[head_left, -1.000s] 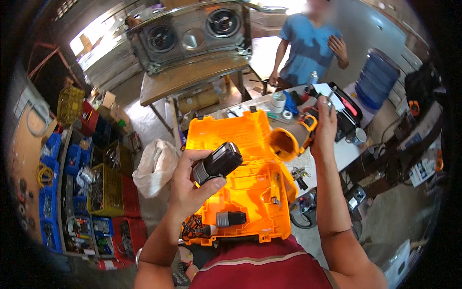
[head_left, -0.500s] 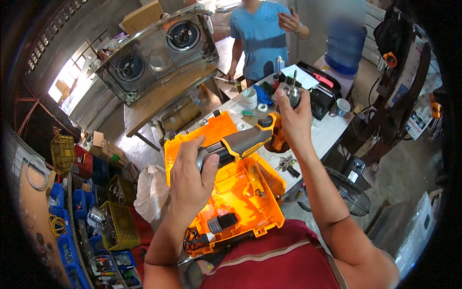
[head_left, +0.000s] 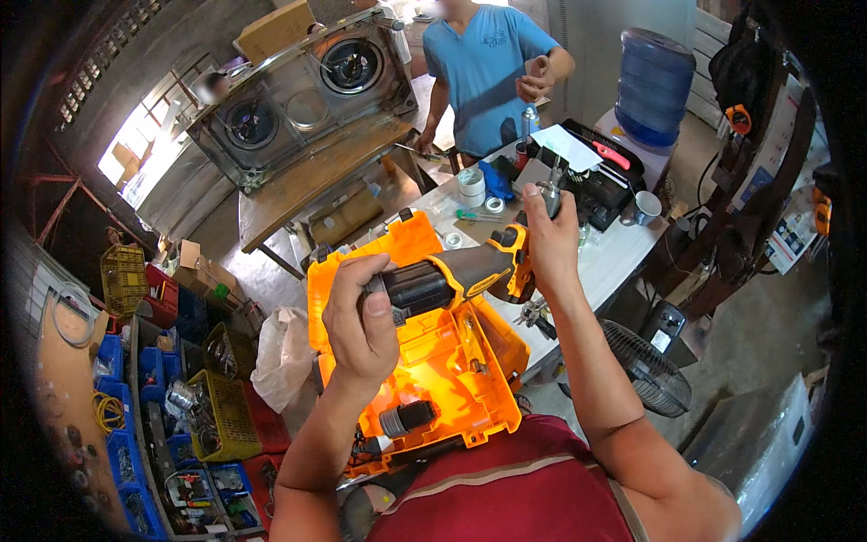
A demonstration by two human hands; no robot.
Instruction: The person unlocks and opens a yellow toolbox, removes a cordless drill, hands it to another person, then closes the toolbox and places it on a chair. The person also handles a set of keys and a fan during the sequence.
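A black-and-yellow cordless power tool (head_left: 456, 275) lies level across the front of me, above an orange case. Around its black cylindrical end curls my left hand (head_left: 361, 316), thumb on the near side. My right hand (head_left: 555, 235) is at the yellow end, fingers mostly hidden behind. Between its thumb and fingers shows a small grey metal piece (head_left: 548, 194) with a thin shaft pointing up; whether it joins the tool I cannot tell. The moulded case (head_left: 492, 397) lies open below, holding a black-and-grey cylindrical part (head_left: 408, 417) near its front left.
Tape rolls (head_left: 470, 185), papers and a mug (head_left: 647, 208) lie on the white table (head_left: 623, 257). Beyond it stands a person in a blue shirt (head_left: 492, 77). A fan (head_left: 646, 366) is at right, a water jug (head_left: 646, 90) behind, parts bins (head_left: 122, 456) at left.
My right hand and the grey piece have shifted slightly nearer to me. The tool has turned a little in my hands. The person opposite has lowered a raised hand.
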